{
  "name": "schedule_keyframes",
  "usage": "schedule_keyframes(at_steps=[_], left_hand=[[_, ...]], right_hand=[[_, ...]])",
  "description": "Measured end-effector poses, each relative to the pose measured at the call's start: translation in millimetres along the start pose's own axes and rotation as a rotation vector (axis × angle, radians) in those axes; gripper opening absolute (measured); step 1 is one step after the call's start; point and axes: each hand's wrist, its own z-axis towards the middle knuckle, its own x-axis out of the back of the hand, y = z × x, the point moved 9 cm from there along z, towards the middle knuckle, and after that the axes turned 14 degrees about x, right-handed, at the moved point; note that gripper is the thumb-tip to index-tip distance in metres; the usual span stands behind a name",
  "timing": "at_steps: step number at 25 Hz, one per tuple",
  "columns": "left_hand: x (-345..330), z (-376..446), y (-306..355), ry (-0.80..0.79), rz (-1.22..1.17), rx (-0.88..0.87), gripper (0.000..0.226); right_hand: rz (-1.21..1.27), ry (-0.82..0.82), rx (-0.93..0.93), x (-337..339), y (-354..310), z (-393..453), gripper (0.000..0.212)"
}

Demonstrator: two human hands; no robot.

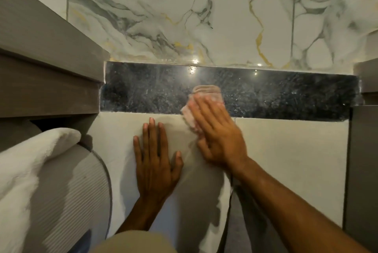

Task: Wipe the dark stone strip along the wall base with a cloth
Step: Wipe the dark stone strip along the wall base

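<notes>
A dark speckled stone strip (143,89) runs across the wall base, between the marble wall above and the pale floor tiles below. A folded pinkish cloth (206,93) lies pressed against the strip near its middle. My right hand (216,132) lies flat on the cloth, fingers pointing up at the strip, and covers its lower part. My left hand (155,158) rests flat on the pale floor tile (286,150) just left of it, fingers spread and holding nothing. Faint streaks and smears show on the strip.
A white marble wall with grey and gold veins (184,17) rises above the strip. Grey wooden furniture (47,68) juts in at the left, a grey panel (362,171) at the right. A white towel (26,162) on a ribbed grey cushion (71,201) lies at lower left.
</notes>
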Motion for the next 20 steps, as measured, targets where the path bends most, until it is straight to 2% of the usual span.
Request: schedule_keyframes(at_steps=[3,4,6,8,9,10,12,14,15,18,20], left_hand=[[-3.4,-0.3,2.4,-0.016,0.008,-0.007,0.080],[-6.3,-0.9,2.4,-0.019,0.017,-0.013,0.080],[-9.9,-2.0,0.0,-0.030,0.031,-0.021,0.080],[-8.6,-2.2,0.9,-0.030,0.046,-0.040,0.080],[-7.2,-2.4,4.5,-0.035,0.045,-0.054,0.080],[-6.8,-2.3,12.8,-0.044,0.033,-0.075,0.080],[-9.1,-3.8,32.8,-0.063,0.014,-0.125,0.081],[-17.0,-5.2,48.4,-0.081,0.011,-0.169,0.081],[-21.2,-5.2,51.6,-0.083,0.014,-0.179,0.080],[-22.6,-5.6,49.6,-0.070,0.043,-0.190,0.077],[-17.7,-6.3,56.8,-0.072,0.021,-0.222,0.077]], right_hand=[[-0.083,0.107,-0.330,19.2,51.0,29.6,0.083],[-0.100,0.134,-0.386,21.0,54.1,50.3,0.084],[-0.113,0.126,-0.326,10.4,40.8,70.3,0.080],[-0.109,0.065,-0.148,-2.0,18.2,44.2,0.071],[-0.100,0.028,-0.115,-3.2,13.6,16.7,0.068],[-0.104,0.006,-0.137,1.5,21.9,-9.7,0.068],[-0.126,0.055,-0.318,21.8,62.7,-30.5,0.071],[-0.205,0.170,-0.520,40.5,97.9,-15.4,0.074],[-0.249,0.186,-0.550,41.9,101.6,-0.3,0.075],[-0.166,0.122,-0.275,15.2,62.6,13.4,0.073],[-0.124,0.065,-0.263,10.7,47.0,-40.7,0.072]])
